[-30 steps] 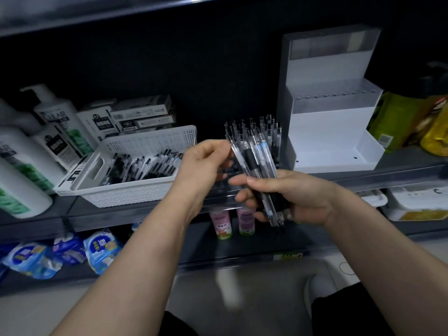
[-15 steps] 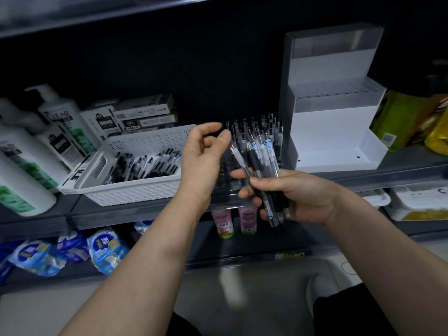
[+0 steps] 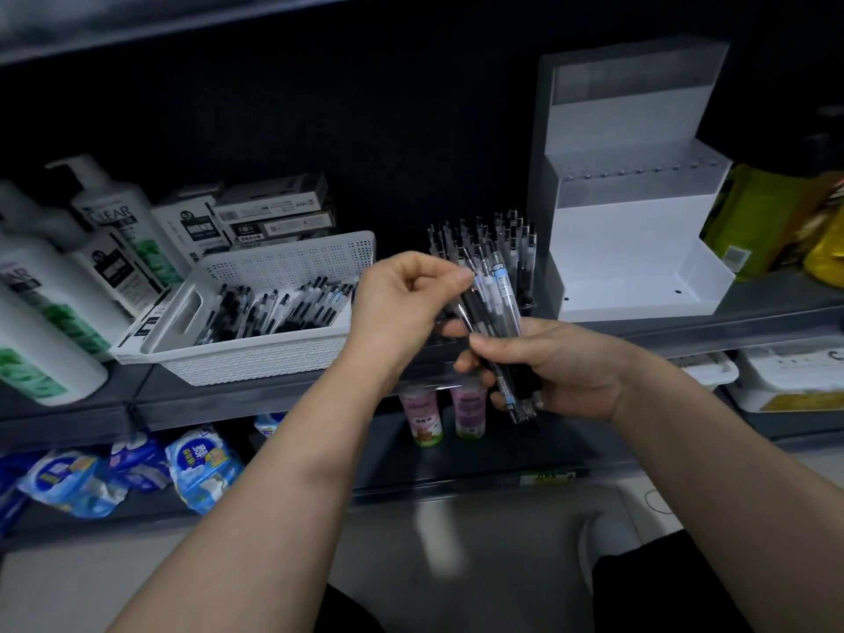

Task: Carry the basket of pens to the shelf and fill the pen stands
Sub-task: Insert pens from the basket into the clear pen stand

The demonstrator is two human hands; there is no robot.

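Observation:
A white perforated basket (image 3: 274, 354) sits on the dark shelf, with several pens (image 3: 283, 308) lying in it. My right hand (image 3: 561, 372) grips a bundle of clear pens (image 3: 498, 312) in front of the shelf edge. My left hand (image 3: 406, 308) pinches the top of one pen in that bundle with thumb and forefinger. Behind my hands a clear pen stand (image 3: 484, 249) holds several upright pens. To its right stands a white tiered pen stand (image 3: 639, 239) with nothing in it.
Shampoo bottles (image 3: 68, 276) and small boxes (image 3: 269, 212) stand left of the basket. Green and yellow packets (image 3: 767, 221) lie at the right. The lower shelf holds blue packs (image 3: 196, 468), two small bottles (image 3: 443, 418) and white trays (image 3: 785, 381).
My left hand rose to the pen stand, then came back down and closed thumb and forefinger on a pen top in the bundle. My right hand stayed nearly still.

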